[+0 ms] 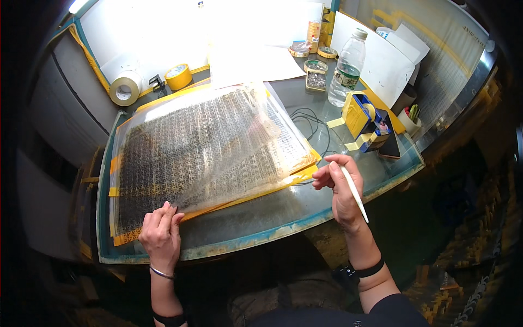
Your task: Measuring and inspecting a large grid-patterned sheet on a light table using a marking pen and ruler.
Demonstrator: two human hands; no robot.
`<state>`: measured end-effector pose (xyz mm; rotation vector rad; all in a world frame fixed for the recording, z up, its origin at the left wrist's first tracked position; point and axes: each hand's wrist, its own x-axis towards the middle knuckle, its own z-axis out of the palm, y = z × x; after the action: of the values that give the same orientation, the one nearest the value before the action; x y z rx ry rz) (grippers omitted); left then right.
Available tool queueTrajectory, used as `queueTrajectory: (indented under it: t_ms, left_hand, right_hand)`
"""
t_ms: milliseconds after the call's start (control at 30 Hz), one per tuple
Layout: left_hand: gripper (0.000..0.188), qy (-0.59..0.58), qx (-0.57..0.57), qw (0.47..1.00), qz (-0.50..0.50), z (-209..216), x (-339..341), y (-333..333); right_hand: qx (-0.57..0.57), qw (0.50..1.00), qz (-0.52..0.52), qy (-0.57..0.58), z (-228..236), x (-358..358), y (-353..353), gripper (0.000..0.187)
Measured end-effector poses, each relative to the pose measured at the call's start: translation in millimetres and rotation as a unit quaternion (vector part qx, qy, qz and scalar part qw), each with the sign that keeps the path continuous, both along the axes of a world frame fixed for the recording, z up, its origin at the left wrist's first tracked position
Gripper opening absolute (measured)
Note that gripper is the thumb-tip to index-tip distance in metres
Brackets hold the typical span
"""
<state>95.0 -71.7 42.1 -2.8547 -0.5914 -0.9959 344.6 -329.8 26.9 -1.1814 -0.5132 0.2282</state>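
Lying on the glass-topped table in the head view, the clear film, dense with rows of small dark characters, rests at a slant over yellow-edged sheets. The film looks light, thin and flexible, easy to bend and probably inclined to slip on whatever is beneath it; its glossy surface would likely crease or scratch under a careless grip (the glare at its far edge hints at how smooth it is). The best hold seems to be along the rim or at a corner, with flat fingertips, leaving the printed middle alone.

The left hand lies at the near edge of the film, toward its left side. Its fingers are bent and bunched, with the thumb close beside them, and the fingertips touch the edge; whether they pinch it or merely press down, I cannot tell. The right hand is half curled just beside the right corner of the sheets, its thumb side clamped on a white pen-like tool that slants back toward the wrist. Beyond it stand a tape dispenser and a clear bottle.
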Motion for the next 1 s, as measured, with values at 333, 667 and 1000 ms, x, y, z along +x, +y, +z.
queueTrajectory:
  t_ms: [333,667,1000]
  left_hand:
    - [0.013,-0.016,0.016,0.999,0.034,-1.2,3.6,1.0]
    - [0.007,-0.084,-0.009,0.996,0.020,-6.0,0.2,7.7]
    - [0.011,-0.095,-0.003,0.995,0.013,-3.2,-1.6,5.3]
  right_hand:
    - [0.006,1.000,0.005,-0.002,-1.1,0.1,-0.8,0.024]
    - [0.006,1.000,0.005,-0.003,-1.4,-0.1,-0.5,0.024]
    - [0.007,1.000,0.004,-0.003,-0.4,-1.1,-0.2,0.023]
